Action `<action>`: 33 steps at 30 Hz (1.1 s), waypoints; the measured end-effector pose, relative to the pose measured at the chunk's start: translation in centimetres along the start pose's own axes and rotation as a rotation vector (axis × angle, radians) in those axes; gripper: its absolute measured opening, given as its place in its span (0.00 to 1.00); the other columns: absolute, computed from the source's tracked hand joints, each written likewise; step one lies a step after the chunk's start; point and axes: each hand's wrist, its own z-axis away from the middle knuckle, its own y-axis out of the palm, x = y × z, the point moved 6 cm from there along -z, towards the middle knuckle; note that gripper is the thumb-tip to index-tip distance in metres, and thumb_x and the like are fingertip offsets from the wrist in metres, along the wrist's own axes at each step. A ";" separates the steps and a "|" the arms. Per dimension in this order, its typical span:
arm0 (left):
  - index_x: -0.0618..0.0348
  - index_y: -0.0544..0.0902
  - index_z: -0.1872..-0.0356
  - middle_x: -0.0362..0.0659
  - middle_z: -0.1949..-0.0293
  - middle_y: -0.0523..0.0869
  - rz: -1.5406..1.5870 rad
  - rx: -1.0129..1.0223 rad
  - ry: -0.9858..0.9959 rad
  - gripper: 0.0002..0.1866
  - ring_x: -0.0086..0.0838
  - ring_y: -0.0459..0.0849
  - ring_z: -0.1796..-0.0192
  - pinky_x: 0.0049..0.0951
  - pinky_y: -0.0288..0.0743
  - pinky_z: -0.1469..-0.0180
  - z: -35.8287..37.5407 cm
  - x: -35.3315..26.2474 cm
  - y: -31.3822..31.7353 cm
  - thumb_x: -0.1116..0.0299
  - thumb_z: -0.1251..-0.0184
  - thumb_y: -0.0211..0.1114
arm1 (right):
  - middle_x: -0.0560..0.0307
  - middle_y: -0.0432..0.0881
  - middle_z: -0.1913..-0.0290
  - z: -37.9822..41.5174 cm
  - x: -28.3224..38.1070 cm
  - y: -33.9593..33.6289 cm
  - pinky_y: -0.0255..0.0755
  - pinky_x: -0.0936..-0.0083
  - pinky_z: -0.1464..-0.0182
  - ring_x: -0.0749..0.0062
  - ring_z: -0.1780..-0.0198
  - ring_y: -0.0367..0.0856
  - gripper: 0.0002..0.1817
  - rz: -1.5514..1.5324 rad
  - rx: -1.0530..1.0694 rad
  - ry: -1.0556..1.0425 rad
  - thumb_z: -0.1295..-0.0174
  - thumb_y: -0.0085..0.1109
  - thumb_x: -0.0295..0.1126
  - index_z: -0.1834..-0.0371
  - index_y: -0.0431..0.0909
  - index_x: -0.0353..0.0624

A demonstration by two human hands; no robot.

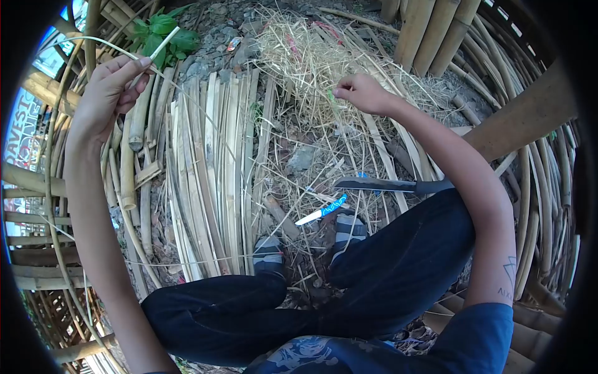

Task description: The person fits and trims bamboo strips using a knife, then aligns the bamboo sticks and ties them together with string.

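Beyond the left grip (pixel 111 88), a pale strip (pixel 165 43) (pinched slantwise) juts out.

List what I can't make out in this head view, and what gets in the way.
Head view:
1. Pale strip in the left hand: the fingers hide whether it joins the thin curved strand beyond.
2. Right hand: whether its curled fingers pinch anything is too fine to tell against the straw.
3. Machete: its handle's end is hidden at the right knee and arm.
4. Banner: full wording broken up by bamboo and the dark left rim.
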 end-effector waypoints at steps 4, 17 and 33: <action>0.57 0.78 0.70 0.31 0.79 0.76 0.083 0.002 -0.095 0.11 0.08 0.61 0.83 0.12 0.49 0.83 0.8 2.9 -1.1 0.61 0.33 0.63 | 0.47 0.84 0.60 3.0 -2.2 9.6 0.74 0.59 0.53 0.52 0.56 0.83 0.15 0.204 0.335 -0.033 0.39 0.57 0.42 0.61 0.84 0.43; 0.56 0.78 0.72 0.30 0.81 0.75 0.070 -0.019 -0.214 0.12 0.08 0.62 0.85 0.12 0.50 0.83 -2.0 8.3 -1.2 0.60 0.33 0.64 | 0.34 0.70 0.41 -3.7 -9.5 2.9 0.62 0.55 0.38 0.47 0.39 0.69 0.39 0.088 -0.577 0.428 0.38 0.51 0.58 0.38 0.63 0.31; 0.59 0.79 0.70 0.32 0.81 0.76 0.089 -0.053 -0.248 0.11 0.10 0.65 0.84 0.12 0.53 0.83 -3.0 8.0 0.5 0.63 0.32 0.63 | 0.41 0.75 0.44 -7.0 8.7 21.7 0.67 0.50 0.43 0.54 0.43 0.77 0.33 0.612 0.599 -0.370 0.43 0.58 0.39 0.33 0.64 0.40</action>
